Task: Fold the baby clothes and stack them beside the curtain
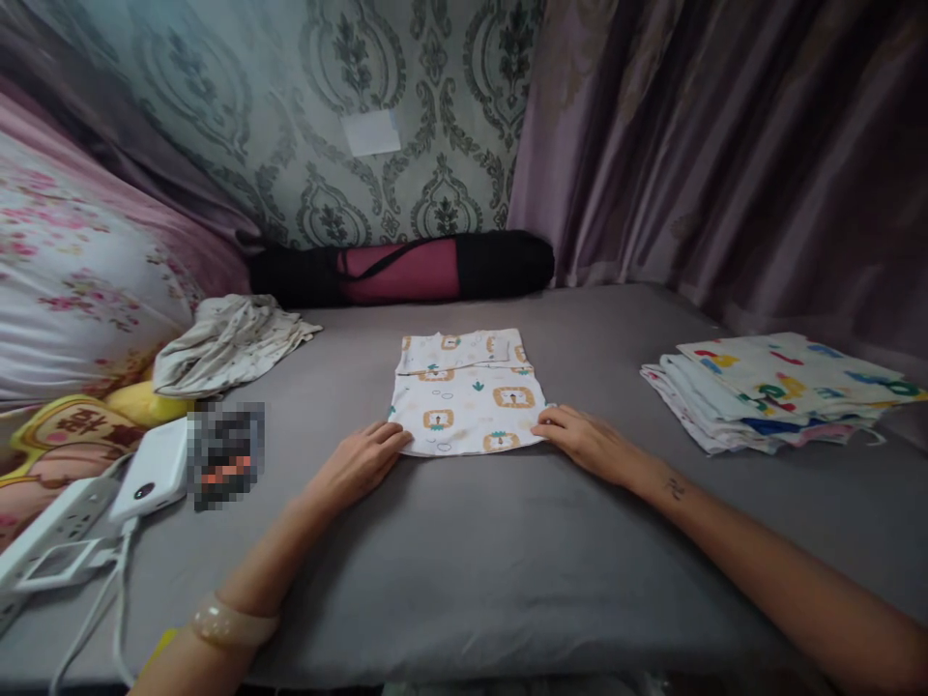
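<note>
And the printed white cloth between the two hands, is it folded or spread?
Folded, at least partly: a layered edge crosses the far part of the cloth; its near part lies flat.

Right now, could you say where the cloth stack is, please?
In the head view, the cloth stack lies at right on the grey sheet, beyond the right forearm.

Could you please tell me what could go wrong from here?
The patterned cloth could crease or shift if the left hand and right hand pull unevenly at its near corners. The stack of cloths has uneven edges, so a bump might make it slide. The white cables lie near the left forearm, which could snag them.
</note>
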The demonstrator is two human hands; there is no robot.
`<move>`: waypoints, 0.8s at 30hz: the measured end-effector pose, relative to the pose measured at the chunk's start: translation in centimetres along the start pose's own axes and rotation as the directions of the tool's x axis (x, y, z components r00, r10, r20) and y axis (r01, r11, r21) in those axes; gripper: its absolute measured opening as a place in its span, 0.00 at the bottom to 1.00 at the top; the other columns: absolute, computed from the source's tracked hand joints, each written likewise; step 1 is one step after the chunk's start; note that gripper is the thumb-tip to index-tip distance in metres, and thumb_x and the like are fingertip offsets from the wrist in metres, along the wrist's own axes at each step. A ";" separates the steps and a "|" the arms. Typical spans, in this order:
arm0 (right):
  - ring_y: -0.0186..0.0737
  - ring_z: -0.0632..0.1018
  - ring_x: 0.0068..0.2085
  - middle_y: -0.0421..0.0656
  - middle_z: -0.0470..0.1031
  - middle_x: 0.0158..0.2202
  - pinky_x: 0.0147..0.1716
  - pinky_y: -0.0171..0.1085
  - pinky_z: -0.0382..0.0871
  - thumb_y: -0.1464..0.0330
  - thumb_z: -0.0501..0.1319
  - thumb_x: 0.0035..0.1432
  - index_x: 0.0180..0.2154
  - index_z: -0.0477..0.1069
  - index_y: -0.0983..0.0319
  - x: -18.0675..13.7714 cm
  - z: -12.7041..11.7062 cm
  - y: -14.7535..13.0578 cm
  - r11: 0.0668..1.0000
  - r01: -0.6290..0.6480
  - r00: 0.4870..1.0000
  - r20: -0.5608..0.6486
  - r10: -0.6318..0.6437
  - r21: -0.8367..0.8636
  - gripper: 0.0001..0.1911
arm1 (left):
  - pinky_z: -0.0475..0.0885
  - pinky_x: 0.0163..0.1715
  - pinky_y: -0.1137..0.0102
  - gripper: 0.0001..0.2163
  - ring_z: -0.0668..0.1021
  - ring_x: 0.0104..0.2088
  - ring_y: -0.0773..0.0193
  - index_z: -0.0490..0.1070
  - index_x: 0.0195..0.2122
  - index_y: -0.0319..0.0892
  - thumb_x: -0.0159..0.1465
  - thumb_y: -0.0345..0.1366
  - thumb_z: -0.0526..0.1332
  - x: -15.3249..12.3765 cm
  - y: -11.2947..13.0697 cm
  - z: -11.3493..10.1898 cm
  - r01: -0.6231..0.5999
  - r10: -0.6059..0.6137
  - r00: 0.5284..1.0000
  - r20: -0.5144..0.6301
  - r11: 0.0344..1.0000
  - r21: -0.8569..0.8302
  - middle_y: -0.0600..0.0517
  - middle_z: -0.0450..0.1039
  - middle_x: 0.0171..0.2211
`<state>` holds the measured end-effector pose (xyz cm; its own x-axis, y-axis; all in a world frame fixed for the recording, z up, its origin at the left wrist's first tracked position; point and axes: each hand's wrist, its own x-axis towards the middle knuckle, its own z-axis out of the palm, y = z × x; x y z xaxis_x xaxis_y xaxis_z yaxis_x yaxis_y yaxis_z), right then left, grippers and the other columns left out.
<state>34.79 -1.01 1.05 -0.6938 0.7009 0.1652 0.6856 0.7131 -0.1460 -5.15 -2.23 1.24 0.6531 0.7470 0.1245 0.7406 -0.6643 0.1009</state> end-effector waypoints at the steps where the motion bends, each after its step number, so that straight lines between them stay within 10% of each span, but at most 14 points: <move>1: 0.44 0.74 0.52 0.49 0.73 0.51 0.50 0.46 0.69 0.75 0.48 0.65 0.50 0.73 0.58 -0.2 0.2 0.2 1.000 0.001 1.000 -0.016 0.000 0.016 0.20 | 0.72 0.46 0.63 0.15 0.75 0.49 0.57 0.68 0.52 0.45 0.69 0.33 0.46 -0.2 -0.2 -0.1 -0.011 0.011 1.000 -0.001 1.000 -0.014 0.45 0.73 0.51; 15: 0.41 0.72 0.58 0.46 0.71 0.58 0.58 0.45 0.66 0.82 0.47 0.56 0.58 0.68 0.59 -0.4 -2.7 1.0 0.992 0.007 0.998 -0.060 0.001 0.125 0.31 | 0.70 0.56 0.63 0.19 0.75 0.55 0.60 0.67 0.58 0.44 0.69 0.36 0.47 -1.4 -1.7 -1.7 0.084 -0.109 0.988 -0.112 0.975 -0.208 0.46 0.72 0.55; 24: 0.40 0.74 0.55 0.45 0.75 0.54 0.56 0.42 0.67 0.83 0.48 0.54 0.54 0.72 0.58 -2.6 -4.9 -1.7 0.983 0.016 0.999 0.030 -0.022 0.184 0.30 | 0.73 0.49 0.68 0.17 0.79 0.48 0.61 0.70 0.54 0.47 0.68 0.35 0.49 -3.3 0.9 -3.9 0.111 -0.114 0.993 0.010 0.935 -0.336 0.48 0.76 0.50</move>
<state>36.53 -4.11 5.67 -0.7152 0.6850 0.1387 0.6222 0.7144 -0.3203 -7.25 -5.37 4.73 0.5658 0.8181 0.1024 0.7121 -0.5476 0.4394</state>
